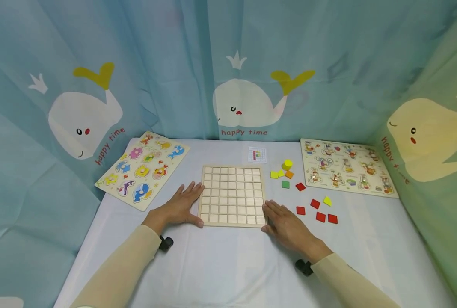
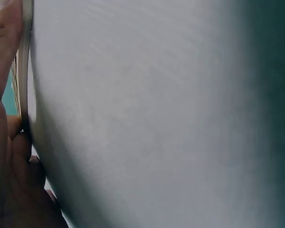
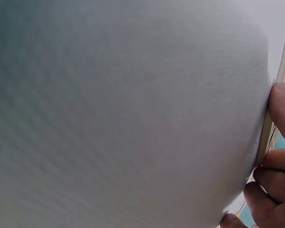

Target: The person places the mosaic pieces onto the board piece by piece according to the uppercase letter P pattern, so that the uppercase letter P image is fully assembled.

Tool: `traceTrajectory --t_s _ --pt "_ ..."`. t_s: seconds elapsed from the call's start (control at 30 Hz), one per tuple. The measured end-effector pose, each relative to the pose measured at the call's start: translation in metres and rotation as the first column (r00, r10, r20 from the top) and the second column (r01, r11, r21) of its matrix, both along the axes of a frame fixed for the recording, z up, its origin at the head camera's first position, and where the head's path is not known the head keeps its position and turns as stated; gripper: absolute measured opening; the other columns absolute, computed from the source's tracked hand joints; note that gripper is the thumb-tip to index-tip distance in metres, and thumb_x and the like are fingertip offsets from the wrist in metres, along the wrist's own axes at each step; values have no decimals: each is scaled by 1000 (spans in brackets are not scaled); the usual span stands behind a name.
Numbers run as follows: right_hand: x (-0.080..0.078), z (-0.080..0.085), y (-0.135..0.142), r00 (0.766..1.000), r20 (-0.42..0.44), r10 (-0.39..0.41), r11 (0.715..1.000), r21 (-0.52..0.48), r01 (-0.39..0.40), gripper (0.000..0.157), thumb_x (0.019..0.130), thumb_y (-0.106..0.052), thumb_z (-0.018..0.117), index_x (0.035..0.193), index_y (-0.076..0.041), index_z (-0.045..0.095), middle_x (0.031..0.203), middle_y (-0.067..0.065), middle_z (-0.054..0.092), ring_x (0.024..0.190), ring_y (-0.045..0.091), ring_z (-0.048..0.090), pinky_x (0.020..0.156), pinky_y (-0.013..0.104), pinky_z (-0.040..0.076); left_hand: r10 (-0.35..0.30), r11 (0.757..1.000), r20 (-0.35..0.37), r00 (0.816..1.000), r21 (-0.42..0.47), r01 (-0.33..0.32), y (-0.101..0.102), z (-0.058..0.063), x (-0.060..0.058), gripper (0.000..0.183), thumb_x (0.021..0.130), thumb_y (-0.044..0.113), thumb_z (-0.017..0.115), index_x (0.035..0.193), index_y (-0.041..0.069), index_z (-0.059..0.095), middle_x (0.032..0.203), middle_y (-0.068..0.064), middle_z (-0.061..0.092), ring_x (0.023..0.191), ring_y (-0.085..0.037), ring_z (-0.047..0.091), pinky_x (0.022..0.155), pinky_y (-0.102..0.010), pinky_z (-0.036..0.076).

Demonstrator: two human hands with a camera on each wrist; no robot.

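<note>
A square wooden grid board [image 1: 232, 192] lies flat on the white table in the head view, its compartments bare. My left hand [image 1: 180, 207] touches the board's left edge, fingers straight and thumb spread toward the lower left corner. At the lower right side, my right hand [image 1: 286, 224] rests with extended fingertips against the edge. Both wrist views look mostly at the white cloth, with the left thumb [image 2: 4, 47] and right fingers [image 3: 275, 185] beside the board's edge.
Right of the board lie red tiles [image 1: 315, 204], a green tile [image 1: 285, 184], yellow pieces [image 1: 287, 164] and an orange tile [image 1: 289, 174]. Behind it is a pattern card [image 1: 257, 155]. Picture puzzle boards stand left [image 1: 141, 169] and right [image 1: 348, 167], before a blue curtain [image 1: 167, 64].
</note>
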State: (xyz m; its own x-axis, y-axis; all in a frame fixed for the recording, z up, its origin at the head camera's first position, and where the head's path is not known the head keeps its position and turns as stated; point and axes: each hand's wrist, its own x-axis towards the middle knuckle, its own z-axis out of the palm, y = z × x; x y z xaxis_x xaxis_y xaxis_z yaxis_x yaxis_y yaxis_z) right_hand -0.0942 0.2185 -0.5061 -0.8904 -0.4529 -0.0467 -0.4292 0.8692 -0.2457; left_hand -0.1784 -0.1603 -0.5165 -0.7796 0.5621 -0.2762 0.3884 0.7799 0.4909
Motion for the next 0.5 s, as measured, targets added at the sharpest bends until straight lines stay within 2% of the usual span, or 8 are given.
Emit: traceTrajectory --t_s 0.5 --pt "0 -1 0 1000 11 -22 1000 5 22 75 96 -33 77 155 3 48 162 19 48 154 38 41 126 57 35 16 1000 21 1000 21 -17 -1 -3 0 133 75 63 87 171 11 10 179 -5 4 166 -26 -5 135 -49 -9"
